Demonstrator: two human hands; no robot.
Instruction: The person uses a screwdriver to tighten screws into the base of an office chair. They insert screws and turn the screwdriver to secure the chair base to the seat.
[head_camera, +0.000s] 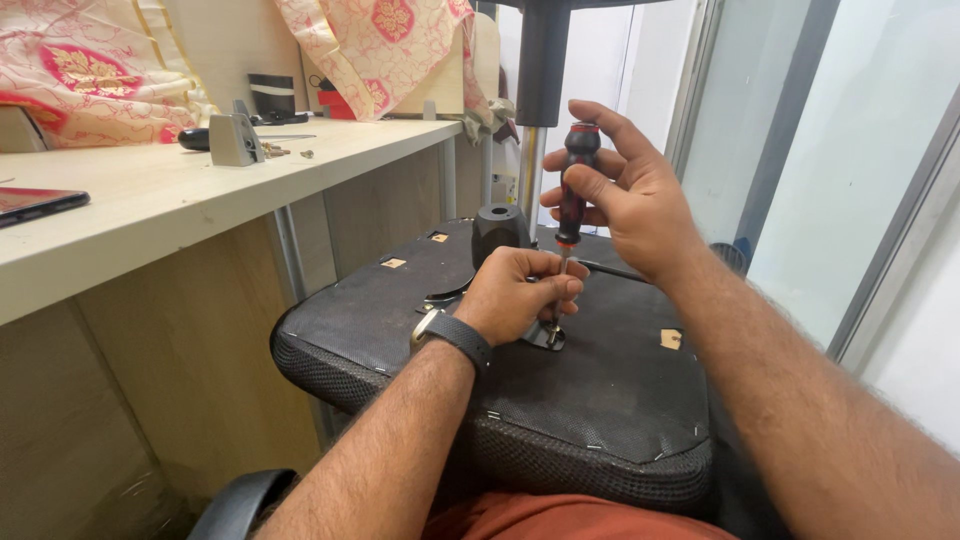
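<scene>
An upturned black chair seat lies in front of me, its fabric underside up. My right hand grips the red-and-black handle of a screwdriver held upright. My left hand, with a dark watch at the wrist, pinches the screwdriver's shaft near its tip. The tip stands on a metal bracket on the seat. A black cylindrical post of the chair mechanism rises just behind my left hand.
A light wooden desk runs along the left, bearing a phone, a grey metal part, loose screws and patterned pink cloth. A black pole stands behind the seat. Glass panels are at right.
</scene>
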